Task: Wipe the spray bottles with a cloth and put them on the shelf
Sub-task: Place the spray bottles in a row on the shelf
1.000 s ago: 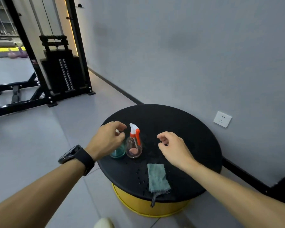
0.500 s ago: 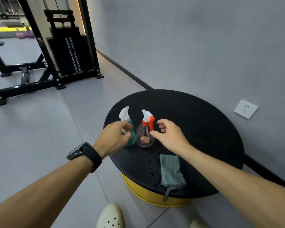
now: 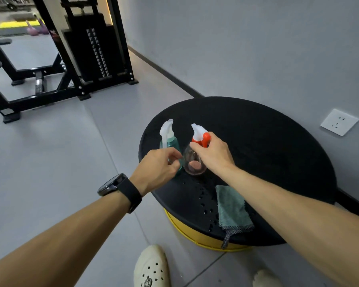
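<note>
Orange-triggered bottle (image 3: 195, 160) is gripped at the neck by the right hand (image 3: 212, 154), presumably for lifting; the left hand (image 3: 160, 168) (fingers loosely curled) holds nothing beside the teal bottle (image 3: 171, 142).

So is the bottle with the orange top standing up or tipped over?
Standing up. The clear bottle sits base-down on the black table, nozzle on top, with the right hand gripping its orange neck.

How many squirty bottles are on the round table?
2. The teal bottle stands behind the left hand; the clear bottle with the orange trigger stands just right of it, gripped by the right hand.
</note>
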Demonstrator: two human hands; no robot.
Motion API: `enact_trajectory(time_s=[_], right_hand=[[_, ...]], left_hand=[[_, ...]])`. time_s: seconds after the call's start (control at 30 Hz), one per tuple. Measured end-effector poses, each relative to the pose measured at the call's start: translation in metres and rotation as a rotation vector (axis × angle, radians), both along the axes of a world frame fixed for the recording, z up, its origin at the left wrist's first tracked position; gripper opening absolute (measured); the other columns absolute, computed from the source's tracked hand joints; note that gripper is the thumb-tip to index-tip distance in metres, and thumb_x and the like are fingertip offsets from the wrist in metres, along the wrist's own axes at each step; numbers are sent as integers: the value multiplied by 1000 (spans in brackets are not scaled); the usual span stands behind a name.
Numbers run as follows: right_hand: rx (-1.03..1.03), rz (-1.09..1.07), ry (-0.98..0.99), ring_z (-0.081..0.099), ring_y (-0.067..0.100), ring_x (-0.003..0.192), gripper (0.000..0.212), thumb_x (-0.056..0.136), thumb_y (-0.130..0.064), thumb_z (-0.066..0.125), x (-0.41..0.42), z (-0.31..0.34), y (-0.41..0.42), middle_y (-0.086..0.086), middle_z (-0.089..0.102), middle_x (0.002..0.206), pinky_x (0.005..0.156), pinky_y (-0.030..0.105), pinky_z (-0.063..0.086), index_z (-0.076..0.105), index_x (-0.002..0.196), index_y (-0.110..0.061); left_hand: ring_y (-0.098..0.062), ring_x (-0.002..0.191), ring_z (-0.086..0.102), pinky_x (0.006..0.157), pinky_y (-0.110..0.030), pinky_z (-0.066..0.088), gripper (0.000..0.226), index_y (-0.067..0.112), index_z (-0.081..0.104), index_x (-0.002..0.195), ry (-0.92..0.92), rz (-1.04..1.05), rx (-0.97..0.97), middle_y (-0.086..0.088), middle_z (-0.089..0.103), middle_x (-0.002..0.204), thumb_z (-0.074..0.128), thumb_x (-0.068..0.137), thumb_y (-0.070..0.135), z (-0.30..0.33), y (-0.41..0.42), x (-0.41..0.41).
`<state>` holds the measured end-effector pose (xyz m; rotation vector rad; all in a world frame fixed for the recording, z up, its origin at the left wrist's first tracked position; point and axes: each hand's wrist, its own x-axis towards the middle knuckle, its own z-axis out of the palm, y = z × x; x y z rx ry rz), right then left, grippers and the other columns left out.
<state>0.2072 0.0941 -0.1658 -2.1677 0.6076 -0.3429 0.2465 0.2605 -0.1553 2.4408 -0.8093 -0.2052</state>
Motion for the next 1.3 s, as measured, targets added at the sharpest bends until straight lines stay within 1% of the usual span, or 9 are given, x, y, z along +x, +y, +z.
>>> enact_trajectory(time_s=[0.1,0.23,0.53,0.7,0.97,1.03,1.13,1.2,1.3], right_hand=[[2,-18,6,57,7,70,29,90,-41,59,6,-5,1,-3,63,98,47,15,37,57,112,-22],[-26,-45,-12,55,16,83,36,93,-42,55,13,-10,2,3,66,104,66,26,41,58,119,-18],[-18,11,-22,52,16,83,37,97,-35,48,15,-12,-1,5,66,107,67,25,37,56,132,-23],[22,3,-16,56,18,75,34,95,-35,46,4,-4,-7,2,61,88,51,23,38,59,125,-23],[57,-30,-14,59,0,46,22,96,-34,49,-27,40,-34,-1,57,72,34,10,33,61,96,-15],[23,-33,-11,59,7,52,22,94,-36,50,-37,51,-40,-3,55,68,39,15,35,57,86,-17],[-22,-10,-3,57,13,64,25,94,-40,50,-52,67,-49,-4,56,69,49,23,35,63,101,-20],[-37,-4,-6,55,8,62,33,93,-41,49,-64,78,-55,-5,57,70,49,22,35,64,116,-22],[-64,-2,-27,56,8,63,37,91,-42,50,-84,97,-64,-6,60,71,51,23,36,63,122,-28]], left_hand=[[-9,94,60,84,-20,50,27,19,66,121,4,-15,12,1,68,120,51,99,22,-4,-2,2],[-13,103,62,87,-23,51,27,20,66,122,3,-13,36,2,68,121,51,99,22,-6,-3,4],[-8,91,60,80,-15,47,27,20,67,120,5,-28,44,4,68,113,50,99,21,-4,-8,3],[-7,85,58,65,-3,38,26,21,68,117,-11,-31,40,10,61,99,50,98,19,3,-12,-2],[-7,88,58,65,-1,36,26,20,68,116,-34,-61,10,8,67,104,50,97,19,35,-24,-15],[-7,89,61,69,-1,39,26,19,68,116,-40,-75,-4,10,67,99,51,97,18,46,-30,-22],[-5,89,62,90,-12,41,25,17,69,116,-66,-99,-25,8,70,100,52,97,17,64,-40,-33],[-3,89,60,84,-9,40,25,18,69,116,-89,-110,-32,6,72,105,53,97,18,76,-47,-42],[-2,87,58,67,2,35,25,18,68,117,-136,-128,-44,6,71,107,53,97,19,94,-57,-53]])
